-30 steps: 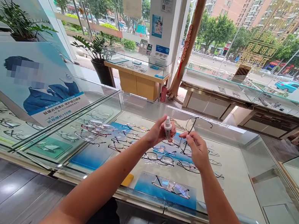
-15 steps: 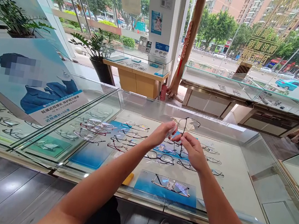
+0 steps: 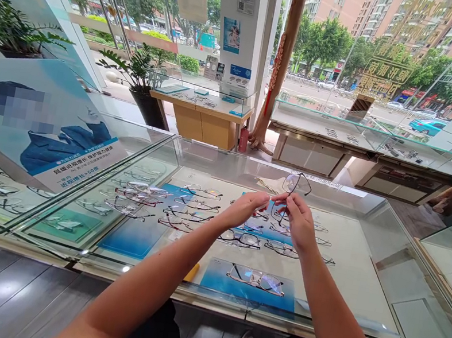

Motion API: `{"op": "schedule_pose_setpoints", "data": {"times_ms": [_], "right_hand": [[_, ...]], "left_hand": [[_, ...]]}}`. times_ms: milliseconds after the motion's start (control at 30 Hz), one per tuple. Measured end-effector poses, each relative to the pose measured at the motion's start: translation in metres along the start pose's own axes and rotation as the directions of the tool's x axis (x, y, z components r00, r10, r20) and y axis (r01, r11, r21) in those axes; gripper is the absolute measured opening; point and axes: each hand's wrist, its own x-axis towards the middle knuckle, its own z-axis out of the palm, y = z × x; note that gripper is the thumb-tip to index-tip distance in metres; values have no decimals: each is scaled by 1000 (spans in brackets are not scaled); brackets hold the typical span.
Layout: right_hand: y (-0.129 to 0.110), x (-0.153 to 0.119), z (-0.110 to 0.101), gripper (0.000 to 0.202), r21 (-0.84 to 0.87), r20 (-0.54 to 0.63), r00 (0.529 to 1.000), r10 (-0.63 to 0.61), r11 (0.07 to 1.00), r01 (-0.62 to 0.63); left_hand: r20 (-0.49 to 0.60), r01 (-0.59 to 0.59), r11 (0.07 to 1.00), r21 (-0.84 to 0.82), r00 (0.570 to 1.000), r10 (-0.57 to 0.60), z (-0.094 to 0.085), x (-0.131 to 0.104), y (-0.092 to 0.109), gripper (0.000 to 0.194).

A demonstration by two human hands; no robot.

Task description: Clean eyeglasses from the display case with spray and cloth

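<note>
A pair of dark thin-rimmed eyeglasses [image 3: 292,183] is held tilted above the glass display case. My right hand [image 3: 299,221] is closed on the frame, and one lens shows above its fingers. Close on the left is my left hand [image 3: 248,209], fingers closed around a small white thing [image 3: 264,205], mostly hidden, that I cannot make out clearly. Its fingertips are by the lower part of the eyeglasses; whether they touch is unclear. Beyond the hands lies a pale crumpled cloth [image 3: 269,185]. Under the glass, rows of eyeglasses [image 3: 245,240] are laid out.
One gold-rimmed pair [image 3: 256,279] rests on a blue card [image 3: 210,283] near the front. A large poster board [image 3: 58,128] leans over the case at left. Farther back stand potted plants [image 3: 137,75], a wooden trunk [image 3: 278,73] and other display counters [image 3: 308,148].
The eyeglasses have turned from nearly edge-on, so one lens now shows, and have risen slightly to the right with my right hand. My left hand has dropped a little.
</note>
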Motion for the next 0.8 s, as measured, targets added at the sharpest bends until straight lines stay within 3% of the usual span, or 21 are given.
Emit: {"op": "schedule_pose_setpoints", "data": {"times_ms": [200, 367, 467, 567, 633, 700, 800], "right_hand": [[-1, 0, 0, 31, 34, -11, 1000, 21, 999, -21], [-2, 0, 0, 32, 3, -27, 999, 22, 1000, -22], [-2, 1, -3, 32, 8, -47, 999, 22, 1000, -22], [-1, 3, -8, 31, 14, -65, 998, 12, 1000, -11], [0, 5, -12, 31, 5, -86, 996, 4, 1000, -3], [0, 7, -16, 32, 1, -108, 994, 3, 1000, -3], [0, 9, -20, 32, 8, -128, 992, 2, 1000, -1]], "left_hand": [[42, -52, 998, 42, 998, 50, 2, -1, -2, 53], [-127, -30, 1000, 8, 991, 31, -5, 4, -9, 50], [-310, 20, 999, 51, 951, -3, -15, 10, -15, 30], [-483, 123, 988, 96, 873, -62, -27, 15, -20, 16], [-573, 215, 954, 211, 818, -57, -35, 17, -23, 15], [-617, 296, 884, 361, 787, -12, -42, 17, -26, 16], [-606, 337, 799, 498, 795, 42, -52, 16, -29, 17]]}}
